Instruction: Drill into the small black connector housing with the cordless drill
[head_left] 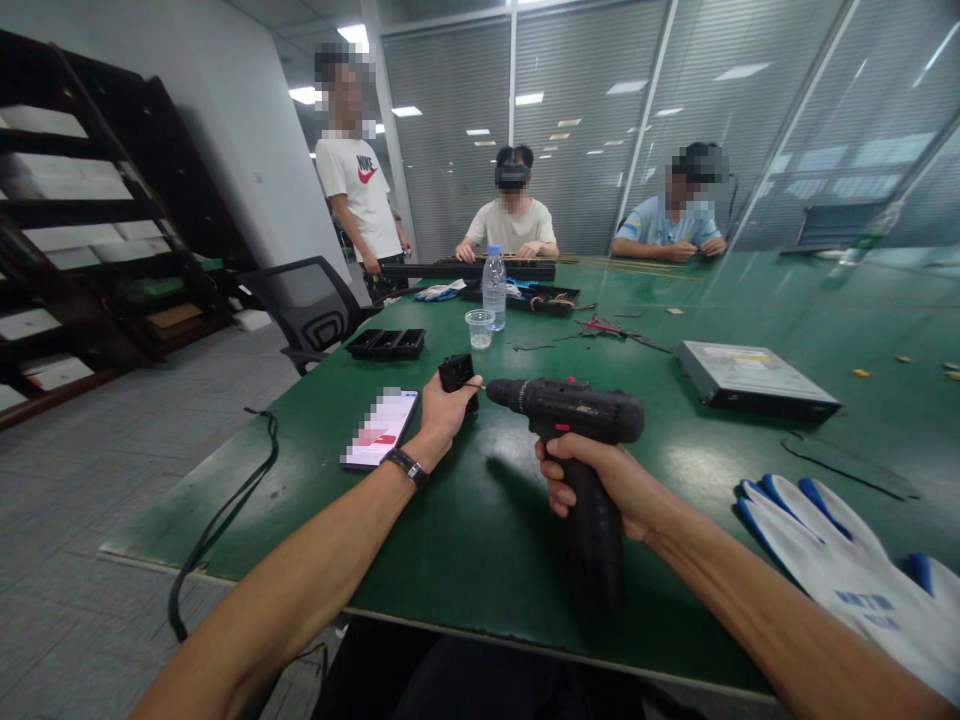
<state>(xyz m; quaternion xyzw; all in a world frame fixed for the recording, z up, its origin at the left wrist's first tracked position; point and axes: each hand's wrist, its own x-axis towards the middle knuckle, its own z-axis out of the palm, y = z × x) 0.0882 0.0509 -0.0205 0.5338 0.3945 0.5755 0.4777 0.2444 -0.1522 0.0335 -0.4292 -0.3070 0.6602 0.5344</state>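
Note:
My right hand [581,470] is wrapped round the grip of a black cordless drill [577,408], index finger up by the trigger. The drill points left, and its thin bit reaches a small black plastic part [457,373]. That part is gripped in my left hand [442,410], thumb stretched along its near side towards the bit. Whether the bit sits in a screw or hole, I cannot tell. Just left of my left hand lies a phone [381,428] with its screen lit.
Ahead stand a plastic cup [480,328], a water bottle [494,290] and a black compartment tray [386,344]. To the right are a metal disc drive [757,378] and white-blue gloves [840,570]. A black cable [225,520] hangs over the left edge. Three people are beyond the table.

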